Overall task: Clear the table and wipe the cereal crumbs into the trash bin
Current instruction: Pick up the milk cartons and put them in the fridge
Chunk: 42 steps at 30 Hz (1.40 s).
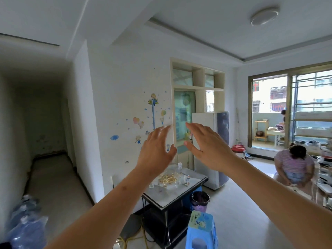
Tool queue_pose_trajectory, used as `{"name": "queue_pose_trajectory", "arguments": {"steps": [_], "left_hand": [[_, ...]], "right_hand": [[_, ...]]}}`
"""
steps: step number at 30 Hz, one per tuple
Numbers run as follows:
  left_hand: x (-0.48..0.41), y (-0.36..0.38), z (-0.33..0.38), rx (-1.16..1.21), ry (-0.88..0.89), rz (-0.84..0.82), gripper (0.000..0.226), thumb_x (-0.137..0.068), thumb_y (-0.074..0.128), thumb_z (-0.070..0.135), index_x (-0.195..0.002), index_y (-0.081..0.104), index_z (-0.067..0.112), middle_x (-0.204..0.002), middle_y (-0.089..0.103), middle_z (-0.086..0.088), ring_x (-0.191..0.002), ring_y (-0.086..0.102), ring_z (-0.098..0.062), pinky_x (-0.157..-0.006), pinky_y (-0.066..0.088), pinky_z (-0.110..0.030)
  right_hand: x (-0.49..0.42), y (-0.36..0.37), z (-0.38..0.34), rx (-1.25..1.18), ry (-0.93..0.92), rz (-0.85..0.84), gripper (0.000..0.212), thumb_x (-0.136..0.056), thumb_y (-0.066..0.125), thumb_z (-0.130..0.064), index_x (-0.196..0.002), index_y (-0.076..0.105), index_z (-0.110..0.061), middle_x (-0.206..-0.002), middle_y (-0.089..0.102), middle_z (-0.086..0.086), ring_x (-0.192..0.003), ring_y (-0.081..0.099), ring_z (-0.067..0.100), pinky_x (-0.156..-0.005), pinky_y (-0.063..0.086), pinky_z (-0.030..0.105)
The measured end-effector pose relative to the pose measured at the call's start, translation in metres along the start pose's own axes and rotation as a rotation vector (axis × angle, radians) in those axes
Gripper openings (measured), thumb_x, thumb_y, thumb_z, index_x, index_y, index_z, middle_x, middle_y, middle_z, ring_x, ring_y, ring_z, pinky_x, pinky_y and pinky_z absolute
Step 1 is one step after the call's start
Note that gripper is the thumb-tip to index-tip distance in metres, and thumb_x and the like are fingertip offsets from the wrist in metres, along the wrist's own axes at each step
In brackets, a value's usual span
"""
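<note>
While both hands are held up in the air with nothing in them, the work lies below and ahead of them. The left hand (156, 151) and right hand (208, 146) hover side by side, palms facing away, fingers straight and spread, thumbs nearly meeting but apart.

The table (172, 196) stands against the wall, under the left forearm in this view and well apart from either hand. Its top looks roughly square, with one corner pointing toward the camera, so I cannot name a long axis. On it, the cereal (168, 177) lies in a wide, flat heap toward the wall side, seemingly on a clear dish. A carton (186, 179) stands just right of the heap and a second carton (179, 166) stands behind it. Both look upright, their long axes vertical. A small glass (151, 185) sits at the heap's left.

The bin (200, 200) rests on the floor just beside the table's right edge, mouth up, with a stool (202, 229) in front of it.

By my reading, nothing is cleared yet, and the first move is a step forward and a reach down. The left hand lines up with the heap and glass. The right is closer to the cartons and the bin side, so crumbs would best be swept rightward off that edge.
</note>
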State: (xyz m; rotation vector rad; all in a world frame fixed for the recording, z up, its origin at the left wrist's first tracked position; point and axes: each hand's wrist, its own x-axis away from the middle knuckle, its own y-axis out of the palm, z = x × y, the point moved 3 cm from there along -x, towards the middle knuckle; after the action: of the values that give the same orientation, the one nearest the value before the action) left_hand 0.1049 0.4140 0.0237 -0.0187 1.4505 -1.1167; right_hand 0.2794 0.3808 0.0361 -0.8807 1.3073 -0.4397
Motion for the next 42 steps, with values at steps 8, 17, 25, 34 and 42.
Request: {"name": "queue_pose_trajectory", "arguments": {"steps": [8,17,25,34,42], "left_hand": [[-0.078,0.102,-0.053,0.004,0.014,-0.032,0.063,-0.093,0.054,0.036,-0.15,0.03,0.025,-0.155,0.034,-0.001,-0.142,0.033,-0.02,-0.114,0.035,-0.043],[-0.187,0.188,-0.139,0.053,0.005,-0.015,0.063,-0.092,0.059,0.029,-0.148,0.033,0.023,-0.153,0.036,-0.001,-0.14,0.036,-0.019,-0.114,0.036,-0.041],[-0.27,0.29,-0.177,0.075,0.037,-0.038,0.061,-0.09,0.057,0.029,-0.147,0.034,0.024,-0.152,0.036,-0.001,-0.138,0.038,-0.019,-0.11,0.04,-0.043],[-0.364,0.433,-0.2,0.047,0.012,-0.058,0.063,-0.09,0.058,0.029,-0.147,0.032,0.026,-0.152,0.037,-0.001,-0.139,0.037,-0.019,-0.112,0.038,-0.043],[-0.454,0.544,-0.215,0.03,-0.026,-0.051,0.063,-0.091,0.059,0.029,-0.147,0.032,0.027,-0.15,0.037,0.001,-0.137,0.038,-0.016,-0.112,0.038,-0.04]], "right_hand": [[-0.07,0.083,0.074,0.018,0.019,-0.034,0.066,-0.096,0.023,-0.058,-0.154,0.008,-0.031,-0.159,0.02,-0.004,-0.144,0.024,0.018,-0.116,0.028,0.039],[-0.191,0.159,0.133,0.062,0.024,-0.04,0.063,-0.099,0.028,-0.054,-0.154,0.01,-0.029,-0.16,0.02,-0.003,-0.146,0.021,0.019,-0.117,0.025,0.041],[-0.262,0.235,0.219,0.07,0.052,-0.048,0.066,-0.098,0.027,-0.057,-0.154,0.01,-0.027,-0.159,0.022,-0.004,-0.145,0.024,0.018,-0.117,0.026,0.039],[-0.336,0.325,0.355,0.022,0.029,-0.063,0.065,-0.099,0.033,-0.053,-0.154,0.011,-0.027,-0.159,0.022,-0.005,-0.145,0.021,0.015,-0.118,0.023,0.037],[-0.421,0.39,0.462,-0.017,-0.041,-0.082,0.065,-0.098,0.035,-0.052,-0.153,0.013,-0.026,-0.156,0.028,-0.005,-0.143,0.026,0.015,-0.117,0.025,0.037]]}}
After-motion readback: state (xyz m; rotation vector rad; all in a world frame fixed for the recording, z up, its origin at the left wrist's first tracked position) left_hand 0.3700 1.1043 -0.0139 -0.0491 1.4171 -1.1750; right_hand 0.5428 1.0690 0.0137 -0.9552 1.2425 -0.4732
